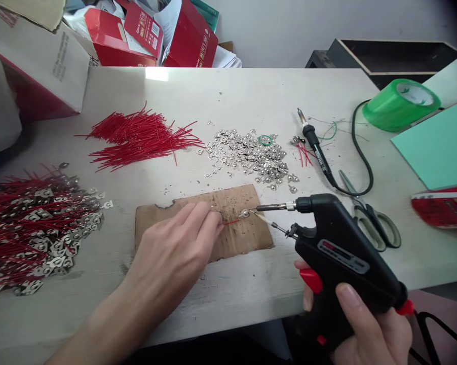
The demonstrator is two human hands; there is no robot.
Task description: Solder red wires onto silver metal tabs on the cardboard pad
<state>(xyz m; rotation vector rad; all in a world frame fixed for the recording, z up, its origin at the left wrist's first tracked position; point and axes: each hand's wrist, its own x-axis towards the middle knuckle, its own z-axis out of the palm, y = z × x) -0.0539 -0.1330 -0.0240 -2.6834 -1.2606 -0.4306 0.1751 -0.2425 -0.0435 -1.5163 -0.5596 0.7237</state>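
Note:
My right hand [369, 319] is wrapped round a black soldering gun [338, 243] with a red trigger. Its tip points left and meets, or nearly meets, a small metal terminal [244, 214] on a scorched piece of cardboard [259, 238]. My left hand [186, 230] rests over the cardboard, fingers pinched on a short red wire [231, 221]. That wire's far end lies at the terminal; whether it is joined there I cannot tell. The fingertips of my left hand are partly hidden behind the knuckles.
Behind the cardboard lie loose metal terminals [251, 152] and a heap of red wires [145, 134]. Wires with terminals attached [42, 223] pile up at left. A soldering iron [315, 147], scissors [376, 223] and green tape roll [399, 106] sit at right. Boxes [190, 35] stand behind.

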